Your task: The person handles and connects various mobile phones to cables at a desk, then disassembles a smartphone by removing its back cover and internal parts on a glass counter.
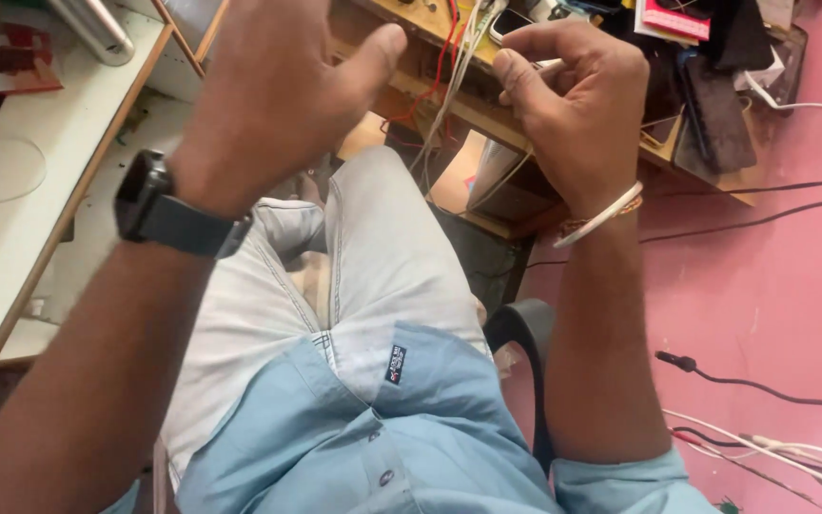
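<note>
Nearest the camera, left hand hangs released, fingers spread, while right hand pinches a thin white wire at the wooden bench front edge.

The table lies beyond both grips; cables hang between them; phones sit right of the right grip.

Between the raised left hand and right hand hang red and white wires — they block the gap; the cluttered wooden workbench behind closes it off, while the pink floor lies open but for black cables.
</note>
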